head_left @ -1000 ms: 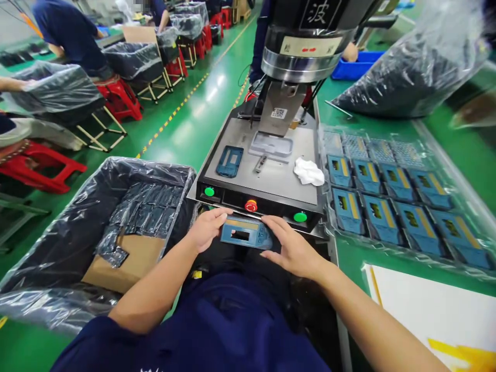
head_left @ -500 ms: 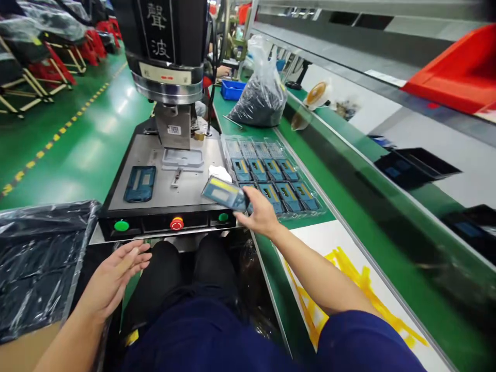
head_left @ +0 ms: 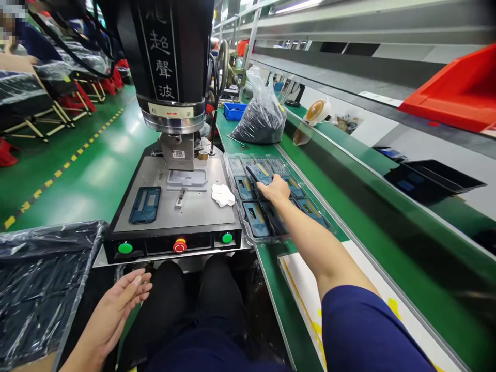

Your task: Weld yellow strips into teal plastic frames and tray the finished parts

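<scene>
My right hand [head_left: 276, 190] grips a dark blue plastic casing [head_left: 259, 173] by its near end, holding it tilted over the clear plastic tray [head_left: 237, 164]. Several similar casings, with yellow strips and small windows, lie in the tray's compartments, partly hidden by my hand and forearm. Low over my lap, my left hand [head_left: 122, 297] is empty, its fingers loosely extended. Another blue casing [head_left: 145, 205] lies on the metal bed of the press [head_left: 176, 62]. Under the press head is a grey fixture [head_left: 187, 179], with a white cloth [head_left: 222, 196] to its right.
Along the press front sit two green buttons [head_left: 125, 248] and a red stop button [head_left: 180, 245]. A box lined with black plastic [head_left: 34, 279] stands at left. Beyond the tray are a bag of dark parts [head_left: 259, 121] and a blue bin [head_left: 234, 111]. A conveyor [head_left: 349, 196] runs along the right.
My right hand has carried the casing from the press's front right corner, rightward and away, over the tray. My left hand stays about where it was; the view has tilted up slightly.
</scene>
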Available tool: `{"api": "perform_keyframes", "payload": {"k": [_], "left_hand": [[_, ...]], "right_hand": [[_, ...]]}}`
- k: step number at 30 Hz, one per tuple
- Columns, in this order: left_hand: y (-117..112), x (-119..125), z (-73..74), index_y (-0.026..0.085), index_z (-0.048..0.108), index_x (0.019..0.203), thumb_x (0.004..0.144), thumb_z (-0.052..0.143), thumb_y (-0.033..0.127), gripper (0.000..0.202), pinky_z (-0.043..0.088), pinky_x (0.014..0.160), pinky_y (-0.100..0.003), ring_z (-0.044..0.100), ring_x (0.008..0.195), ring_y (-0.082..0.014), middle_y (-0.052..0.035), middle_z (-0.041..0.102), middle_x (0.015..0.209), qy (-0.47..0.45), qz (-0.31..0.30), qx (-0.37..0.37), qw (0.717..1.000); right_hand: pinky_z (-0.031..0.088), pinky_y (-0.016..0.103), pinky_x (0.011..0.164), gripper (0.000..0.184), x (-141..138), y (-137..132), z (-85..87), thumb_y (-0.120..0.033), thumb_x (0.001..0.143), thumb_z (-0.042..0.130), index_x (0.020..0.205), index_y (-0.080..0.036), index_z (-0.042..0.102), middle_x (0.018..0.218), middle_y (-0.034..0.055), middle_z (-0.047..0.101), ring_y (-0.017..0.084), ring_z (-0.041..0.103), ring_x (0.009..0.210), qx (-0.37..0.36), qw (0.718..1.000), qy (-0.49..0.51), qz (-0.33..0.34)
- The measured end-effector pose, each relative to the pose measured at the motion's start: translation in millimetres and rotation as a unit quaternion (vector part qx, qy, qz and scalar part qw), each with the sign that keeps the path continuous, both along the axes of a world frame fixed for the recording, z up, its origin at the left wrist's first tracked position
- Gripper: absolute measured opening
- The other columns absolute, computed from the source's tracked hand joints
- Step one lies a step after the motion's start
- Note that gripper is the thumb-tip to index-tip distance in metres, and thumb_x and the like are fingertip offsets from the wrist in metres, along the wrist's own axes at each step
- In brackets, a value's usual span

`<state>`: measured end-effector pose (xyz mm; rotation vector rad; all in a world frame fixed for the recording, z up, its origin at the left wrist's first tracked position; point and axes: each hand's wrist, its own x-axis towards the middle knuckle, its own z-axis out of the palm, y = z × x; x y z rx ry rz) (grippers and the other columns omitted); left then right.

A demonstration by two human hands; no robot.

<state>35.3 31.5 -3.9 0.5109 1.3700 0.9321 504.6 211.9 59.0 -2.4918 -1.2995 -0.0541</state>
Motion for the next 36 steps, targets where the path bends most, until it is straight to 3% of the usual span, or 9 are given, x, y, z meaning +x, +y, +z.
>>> {"api": "perform_keyframes", "payload": {"k": [5, 9, 14, 18, 23, 28, 33, 36], "left_hand": [[3.4, -2.7, 1.6, 0.015, 0.068, 0.109, 0.064, 0.084, 0.038, 0.053, 0.058, 0.073, -0.025, 0.069, 0.086, -0.0191, -0.0094, 0.072, 0.108, 0.007, 0.015, 0.003, 1.000], [2.5, -12.4, -5.4, 0.017, 0.066, 0.112, 0.060, 0.087, 0.044, 0.062, 0.058, 0.075, -0.025, 0.068, 0.088, -0.0191, -0.0089, 0.071, 0.109, 0.007, 0.030, -0.004, 1.000], [1.1, -21.7, -13.5, 0.018, 0.065, 0.113, 0.058, 0.088, 0.048, 0.066, 0.057, 0.076, -0.024, 0.068, 0.089, -0.0181, -0.0079, 0.072, 0.111, 0.010, 0.041, -0.015, 0.999], [4.7, -20.9, -13.5, 0.017, 0.067, 0.109, 0.057, 0.088, 0.050, 0.064, 0.057, 0.076, -0.025, 0.068, 0.089, -0.0189, -0.0080, 0.072, 0.109, 0.011, 0.039, -0.011, 0.999], [8.2, -15.8, -15.3, 0.016, 0.066, 0.111, 0.054, 0.087, 0.056, 0.073, 0.056, 0.079, -0.026, 0.067, 0.091, -0.0200, -0.0107, 0.071, 0.112, 0.012, 0.020, -0.009, 1.000], [11.8, -8.6, -6.9, 0.015, 0.064, 0.113, 0.054, 0.085, 0.059, 0.077, 0.054, 0.080, -0.029, 0.066, 0.092, -0.0205, -0.0122, 0.070, 0.113, 0.038, -0.014, 0.016, 0.999], [35.5, -4.8, 13.7, 0.016, 0.065, 0.108, 0.051, 0.083, 0.062, 0.075, 0.053, 0.082, -0.033, 0.066, 0.092, -0.0234, -0.0113, 0.071, 0.109, 0.127, -0.049, 0.098, 0.986], [64.5, -11.5, 25.9, 0.019, 0.066, 0.104, 0.055, 0.079, 0.058, 0.065, 0.051, 0.085, -0.035, 0.066, 0.096, -0.0258, -0.0064, 0.073, 0.098, 0.239, -0.062, 0.167, 0.954]], "right_hand": [[0.048, 0.041, 0.091, 0.065, -36.8, 62.8, -5.5, -0.058, 0.078, 0.062, 0.122, -0.012, 0.051, 0.116, 0.0203, 0.064, 0.033, 0.062, 0.109, -0.015, 1.000, 0.023, 0.004], [0.047, 0.042, 0.093, 0.065, -52.9, 100.3, -9.5, -0.056, 0.080, 0.062, 0.122, -0.010, 0.048, 0.116, 0.0227, 0.063, 0.033, 0.061, 0.110, -0.016, 0.999, 0.031, 0.002], [0.046, 0.042, 0.092, 0.070, -58.8, 129.6, -16.9, -0.061, 0.082, 0.060, 0.125, -0.008, 0.045, 0.117, 0.0256, 0.061, 0.033, 0.060, 0.110, -0.024, 0.999, 0.036, -0.001], [0.045, 0.042, 0.093, 0.072, -57.6, 136.5, -24.2, -0.066, 0.083, 0.056, 0.125, -0.007, 0.048, 0.118, 0.0247, 0.061, 0.033, 0.059, 0.112, -0.043, 0.998, 0.035, 0.018], [0.040, 0.043, 0.099, 0.061, -53.2, 125.9, -27.5, -0.058, 0.092, 0.046, 0.127, -0.008, 0.051, 0.134, 0.0248, 0.051, 0.034, 0.049, 0.124, -0.050, 0.997, -0.005, 0.059], [0.041, 0.036, 0.096, 0.042, -48.5, 97.9, -21.1, -0.048, 0.094, 0.046, 0.112, -0.014, 0.065, 0.117, 0.0170, 0.065, 0.029, 0.057, 0.114, -0.075, 0.986, -0.030, 0.145], [0.041, 0.033, 0.098, 0.040, -29.1, 38.9, -2.8, -0.043, 0.095, 0.046, 0.118, -0.016, 0.064, 0.125, 0.0144, 0.063, 0.026, 0.056, 0.117, -0.061, 0.983, -0.066, 0.163], [0.045, 0.031, 0.094, 0.034, 2.9, -12.7, 16.6, -0.041, 0.091, 0.053, 0.111, -0.019, 0.068, 0.117, 0.0102, 0.068, 0.023, 0.061, 0.110, -0.091, 0.984, -0.064, 0.138]]}}
